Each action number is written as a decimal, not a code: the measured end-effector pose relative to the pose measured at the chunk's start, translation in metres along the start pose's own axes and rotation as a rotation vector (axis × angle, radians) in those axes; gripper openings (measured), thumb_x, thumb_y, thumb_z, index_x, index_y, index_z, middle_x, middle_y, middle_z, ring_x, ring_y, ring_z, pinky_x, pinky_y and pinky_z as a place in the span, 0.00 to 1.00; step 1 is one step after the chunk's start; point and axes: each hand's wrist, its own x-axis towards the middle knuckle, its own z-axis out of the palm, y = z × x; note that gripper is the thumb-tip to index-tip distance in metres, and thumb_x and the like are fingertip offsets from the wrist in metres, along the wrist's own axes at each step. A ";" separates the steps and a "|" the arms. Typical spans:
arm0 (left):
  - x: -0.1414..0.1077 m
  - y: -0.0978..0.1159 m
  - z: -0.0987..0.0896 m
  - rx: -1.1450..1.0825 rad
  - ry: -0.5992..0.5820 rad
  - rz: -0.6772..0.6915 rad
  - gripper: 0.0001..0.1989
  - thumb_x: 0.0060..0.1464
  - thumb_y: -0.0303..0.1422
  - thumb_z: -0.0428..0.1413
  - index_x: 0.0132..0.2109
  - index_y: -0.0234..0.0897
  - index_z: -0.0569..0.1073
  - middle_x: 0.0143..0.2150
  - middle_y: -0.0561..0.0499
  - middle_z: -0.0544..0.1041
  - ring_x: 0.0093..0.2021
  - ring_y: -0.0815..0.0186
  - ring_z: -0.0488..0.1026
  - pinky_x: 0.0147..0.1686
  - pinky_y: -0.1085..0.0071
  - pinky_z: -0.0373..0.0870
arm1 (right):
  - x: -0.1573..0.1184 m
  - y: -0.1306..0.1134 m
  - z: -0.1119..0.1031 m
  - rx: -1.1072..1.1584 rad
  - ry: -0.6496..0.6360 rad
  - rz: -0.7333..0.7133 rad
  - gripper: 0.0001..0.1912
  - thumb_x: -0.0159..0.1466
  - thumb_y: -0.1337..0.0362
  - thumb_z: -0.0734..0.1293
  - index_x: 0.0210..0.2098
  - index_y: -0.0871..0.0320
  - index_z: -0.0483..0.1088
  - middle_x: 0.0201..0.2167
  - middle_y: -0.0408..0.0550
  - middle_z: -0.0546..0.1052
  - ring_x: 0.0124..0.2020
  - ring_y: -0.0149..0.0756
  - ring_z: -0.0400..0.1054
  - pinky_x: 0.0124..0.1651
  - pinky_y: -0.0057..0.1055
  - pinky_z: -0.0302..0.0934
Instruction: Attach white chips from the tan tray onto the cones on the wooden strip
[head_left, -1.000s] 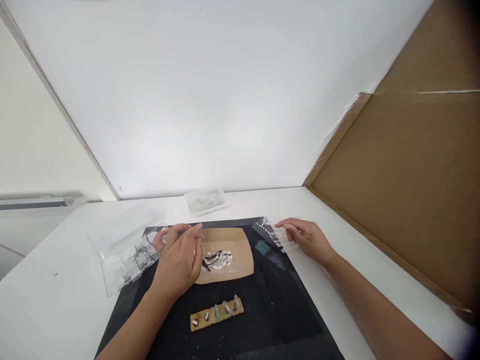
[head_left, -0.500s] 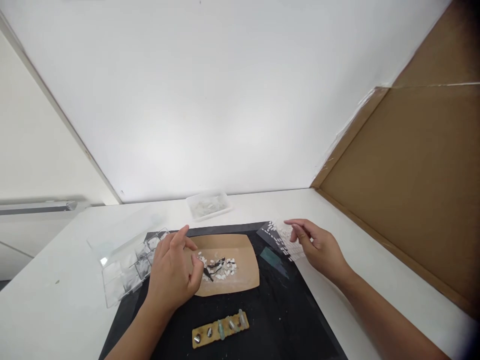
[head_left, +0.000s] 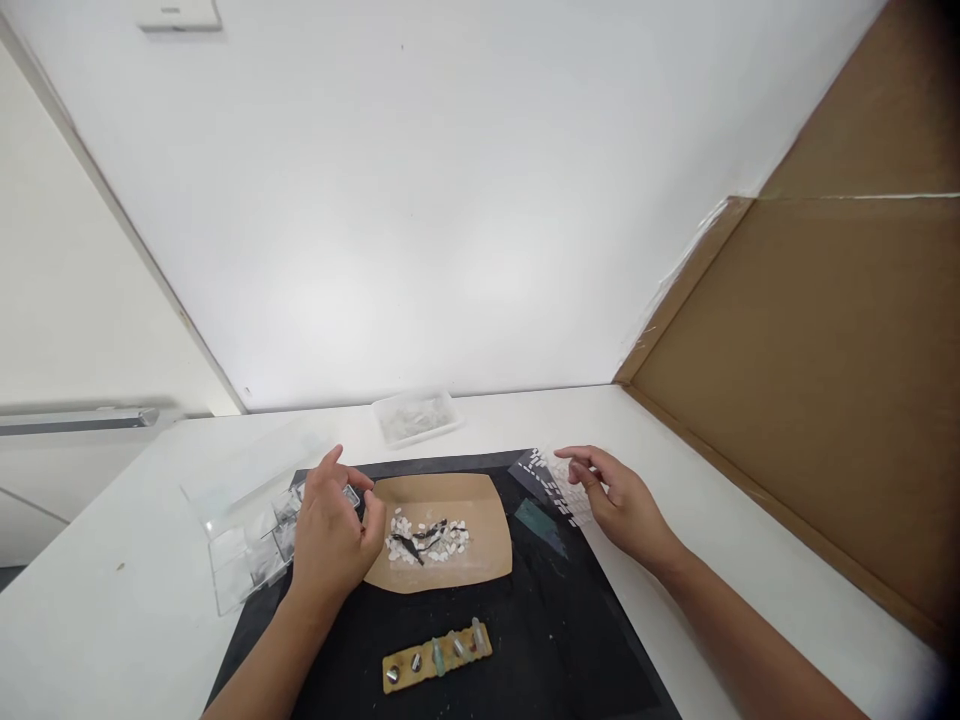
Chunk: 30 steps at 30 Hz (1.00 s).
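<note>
My left hand [head_left: 330,525] is held above the left side of a tan paper tray [head_left: 480,500], thumb and forefinger curved toward each other with a small gap. I see nothing between them. White chips [head_left: 455,540] and dark twisted strips [head_left: 409,547] lie in the tray. On the right, my right hand [head_left: 619,505] hovers near a clear sheet with small white rectangles [head_left: 562,495]. Its forefinger is stretched out and the thumb is close to a bent finger; nothing held shows. Closer to me lies a yellow strip [head_left: 405,672] bearing several small greenish and metallic pieces.
A clear compartment box [head_left: 232,565] with an open lid is partly behind my left hand. Against the white wall stands a translucent tub [head_left: 418,418]. A dark green piece [head_left: 541,525] lies on the black mat [head_left: 555,640]. Cardboard panels [head_left: 817,400] close off the right side.
My left hand has shifted left, and its thumb and forefinger are closer together. The right hand has moved slightly left. The camera view has tilted a little.
</note>
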 end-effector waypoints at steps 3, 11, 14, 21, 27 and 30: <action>0.000 0.000 0.001 -0.011 0.017 0.012 0.10 0.58 0.26 0.55 0.44 0.42 0.63 0.39 0.44 0.75 0.70 0.43 0.61 0.63 0.40 0.65 | -0.001 -0.006 0.000 0.083 -0.028 0.018 0.18 0.76 0.49 0.59 0.54 0.48 0.74 0.39 0.48 0.80 0.42 0.43 0.75 0.48 0.42 0.70; 0.000 -0.006 0.002 0.041 0.047 0.003 0.10 0.60 0.26 0.55 0.47 0.39 0.65 0.40 0.44 0.75 0.66 0.45 0.64 0.62 0.41 0.63 | 0.000 -0.014 -0.002 0.240 -0.015 0.109 0.17 0.67 0.46 0.71 0.44 0.50 0.81 0.44 0.50 0.84 0.40 0.45 0.77 0.42 0.39 0.71; 0.001 -0.004 0.001 0.096 0.009 -0.005 0.12 0.60 0.28 0.56 0.51 0.37 0.68 0.41 0.43 0.78 0.63 0.44 0.68 0.60 0.44 0.63 | 0.000 -0.013 -0.002 0.241 -0.005 0.112 0.16 0.65 0.46 0.73 0.43 0.50 0.82 0.42 0.50 0.84 0.37 0.43 0.76 0.38 0.37 0.70; 0.001 -0.012 0.003 0.276 0.049 0.126 0.06 0.65 0.27 0.57 0.45 0.40 0.77 0.34 0.51 0.84 0.47 0.51 0.79 0.61 0.45 0.53 | -0.001 -0.003 0.000 0.214 -0.039 0.096 0.20 0.69 0.44 0.68 0.34 0.53 0.78 0.30 0.47 0.82 0.32 0.41 0.74 0.38 0.35 0.67; -0.002 -0.017 0.007 0.263 0.060 0.096 0.24 0.63 0.15 0.49 0.62 0.38 0.70 0.40 0.50 0.87 0.59 0.50 0.77 0.63 0.45 0.45 | -0.003 0.000 0.003 0.227 -0.078 0.083 0.24 0.76 0.45 0.55 0.43 0.51 0.77 0.30 0.46 0.80 0.34 0.40 0.74 0.39 0.36 0.66; -0.001 -0.010 0.006 0.261 0.077 0.050 0.32 0.63 0.14 0.45 0.70 0.38 0.61 0.49 0.46 0.86 0.61 0.51 0.75 0.63 0.46 0.45 | -0.004 -0.002 0.002 0.264 -0.069 0.081 0.24 0.77 0.46 0.52 0.55 0.50 0.72 0.34 0.46 0.81 0.36 0.41 0.74 0.38 0.36 0.66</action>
